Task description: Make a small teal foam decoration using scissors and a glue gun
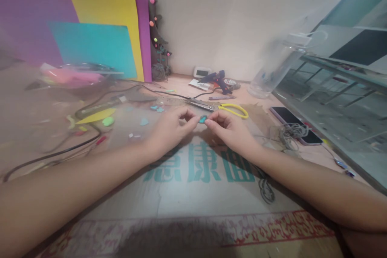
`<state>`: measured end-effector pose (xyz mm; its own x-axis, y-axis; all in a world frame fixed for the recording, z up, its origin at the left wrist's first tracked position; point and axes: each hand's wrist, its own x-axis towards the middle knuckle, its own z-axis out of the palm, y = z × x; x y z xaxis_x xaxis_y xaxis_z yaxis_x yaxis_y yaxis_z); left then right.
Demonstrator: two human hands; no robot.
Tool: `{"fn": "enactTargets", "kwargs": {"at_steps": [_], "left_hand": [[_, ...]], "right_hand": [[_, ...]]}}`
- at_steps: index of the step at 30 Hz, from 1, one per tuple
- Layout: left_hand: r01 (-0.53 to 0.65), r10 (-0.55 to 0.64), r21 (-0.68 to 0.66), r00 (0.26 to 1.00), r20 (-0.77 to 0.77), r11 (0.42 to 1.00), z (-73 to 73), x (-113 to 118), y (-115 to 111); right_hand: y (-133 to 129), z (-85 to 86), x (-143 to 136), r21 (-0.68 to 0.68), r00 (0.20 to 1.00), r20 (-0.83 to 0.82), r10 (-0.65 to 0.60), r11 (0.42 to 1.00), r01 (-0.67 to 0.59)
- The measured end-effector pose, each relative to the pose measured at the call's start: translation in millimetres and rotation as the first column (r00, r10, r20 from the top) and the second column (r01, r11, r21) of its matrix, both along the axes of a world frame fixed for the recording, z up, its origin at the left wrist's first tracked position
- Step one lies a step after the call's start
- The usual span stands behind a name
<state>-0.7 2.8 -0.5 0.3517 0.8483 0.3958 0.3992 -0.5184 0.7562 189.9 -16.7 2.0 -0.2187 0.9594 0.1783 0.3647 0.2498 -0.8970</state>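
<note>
A small teal piece point(202, 119) with a dark edge is pinched between my two hands above the table's middle; its exact kind is too small to make out. My left hand point(175, 127) has thumb and forefinger closed on its left side. From the right, my right hand point(228, 129) grips the other side with fingertips pressed together. Just behind the hands lie scissors point(232, 109) with yellow handles, blades pointing left. Small light-blue cutouts point(157, 108) rest beyond my left hand, and a single pale blue piece point(144, 121) lies to its left.
A glue gun point(218, 80) and small white clock point(202, 72) stand at the back. On the right are a phone point(294, 125), coiled wire point(294, 131) and a clear bottle point(276, 64). Coloured sheets point(105, 0) lean at left; a black cord point(60, 152) crosses the scraps.
</note>
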Motion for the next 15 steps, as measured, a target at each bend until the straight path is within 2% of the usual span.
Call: {"fn": "enactTargets", "kwargs": {"at_steps": [8,15], "left_hand": [[0.024,-0.02,-0.072,0.998,0.057,0.997,2.3,1.1,-0.2],[0.006,-0.001,-0.087,0.998,0.064,0.996,2.3,1.6,0.0]], "right_hand": [[1.3,4.0,0.1,-0.163,0.997,-0.062,0.05,0.985,-0.059],[0.7,3.4,-0.2,-0.178,0.993,-0.099,0.061,0.981,-0.078]]}}
